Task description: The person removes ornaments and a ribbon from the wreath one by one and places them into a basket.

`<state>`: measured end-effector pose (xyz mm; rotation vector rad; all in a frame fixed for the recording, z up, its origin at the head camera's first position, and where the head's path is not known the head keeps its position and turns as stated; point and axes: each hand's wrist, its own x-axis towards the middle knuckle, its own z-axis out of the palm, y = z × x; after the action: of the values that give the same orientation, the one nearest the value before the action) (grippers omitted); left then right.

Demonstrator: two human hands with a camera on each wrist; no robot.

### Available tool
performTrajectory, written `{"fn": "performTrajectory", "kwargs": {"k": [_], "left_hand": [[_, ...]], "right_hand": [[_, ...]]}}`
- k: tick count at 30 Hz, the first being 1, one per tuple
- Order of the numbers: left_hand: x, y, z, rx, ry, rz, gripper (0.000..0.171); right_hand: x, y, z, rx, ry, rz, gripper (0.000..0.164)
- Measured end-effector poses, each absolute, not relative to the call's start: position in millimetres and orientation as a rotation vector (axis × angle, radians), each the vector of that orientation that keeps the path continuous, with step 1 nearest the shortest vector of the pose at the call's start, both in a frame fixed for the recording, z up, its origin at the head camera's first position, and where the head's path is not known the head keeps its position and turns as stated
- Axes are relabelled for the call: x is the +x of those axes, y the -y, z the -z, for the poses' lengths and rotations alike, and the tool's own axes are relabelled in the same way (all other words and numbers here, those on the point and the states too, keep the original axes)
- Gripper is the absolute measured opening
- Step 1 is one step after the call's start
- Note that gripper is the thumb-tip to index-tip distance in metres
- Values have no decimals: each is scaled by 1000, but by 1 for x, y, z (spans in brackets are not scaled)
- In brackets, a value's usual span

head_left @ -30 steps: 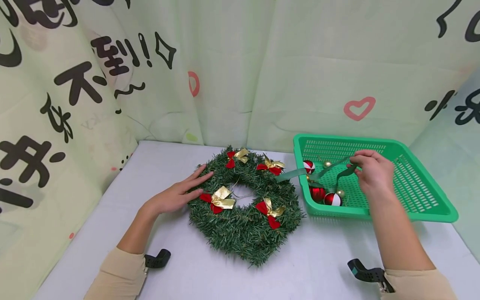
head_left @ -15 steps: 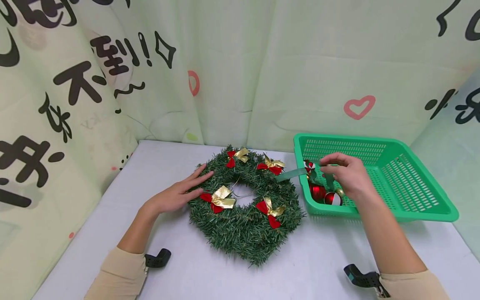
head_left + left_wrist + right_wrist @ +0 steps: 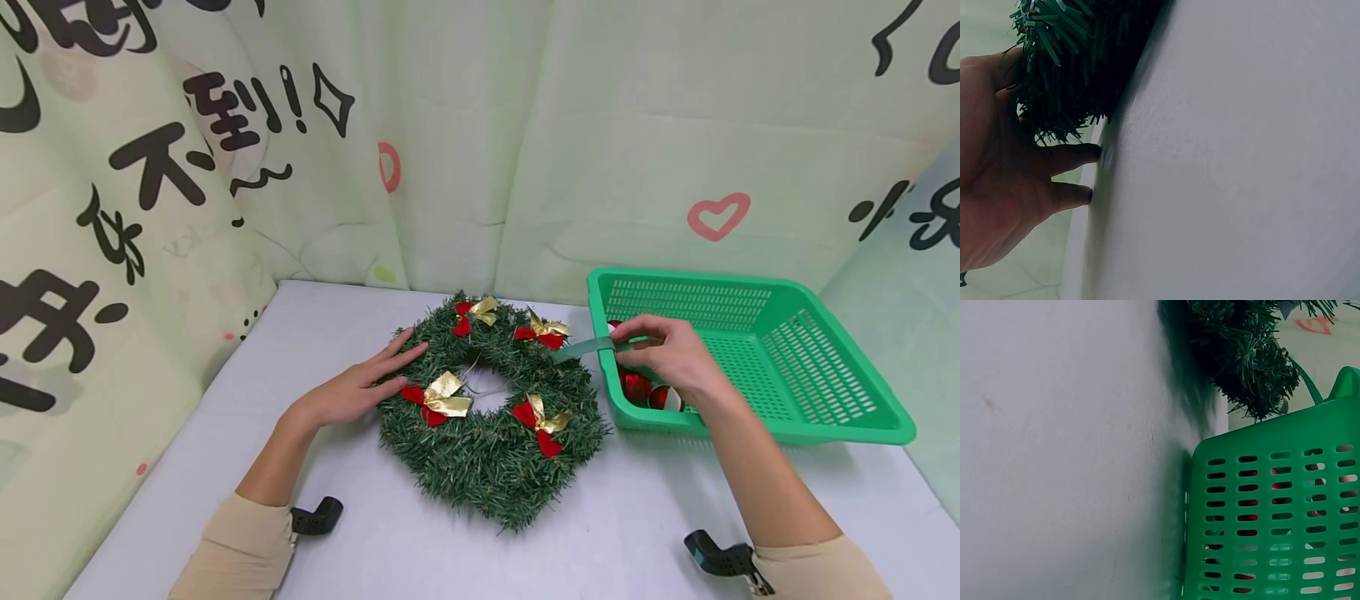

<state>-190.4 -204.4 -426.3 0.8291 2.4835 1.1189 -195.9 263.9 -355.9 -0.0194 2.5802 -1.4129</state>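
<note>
A green wreath (image 3: 487, 475) with several red and gold bows lies on the white table. My left hand (image 3: 356, 390) rests on its left side, fingers spread and fairly straight; in the left wrist view that hand (image 3: 1010, 169) is beside the wreath's edge (image 3: 1075, 56). A green ribbon (image 3: 583, 348) runs from the wreath's right side over the basket's left rim. At that rim my right hand (image 3: 667, 354) pinches the ribbon between thumb and fingers. The right wrist view shows the ribbon (image 3: 1307, 381) but not the hand.
The green plastic basket (image 3: 750, 277) stands right of the wreath. Inside it, partly under my right hand, are a red ball (image 3: 636, 387) and a red-and-white ball (image 3: 663, 398). A printed curtain (image 3: 450, 208) hangs behind the table.
My right hand has let the ribbon's raised loop down into the basket and moved left to the rim, where it now pinches the ribbon. The left hand and wreath stay put.
</note>
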Motion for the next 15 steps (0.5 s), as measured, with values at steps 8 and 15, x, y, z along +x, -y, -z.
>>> {"fn": "performTrajectory", "kwargs": {"k": [8,15], "left_hand": [[-190,205,426,827,-2498,-1106,58],[-190,204,425,834,-2492,-1114,58]], "right_hand": [[-197,-261,355,-56,-2640,1408,28],[-198,-262,356,-30,-2685,1376,25]]}}
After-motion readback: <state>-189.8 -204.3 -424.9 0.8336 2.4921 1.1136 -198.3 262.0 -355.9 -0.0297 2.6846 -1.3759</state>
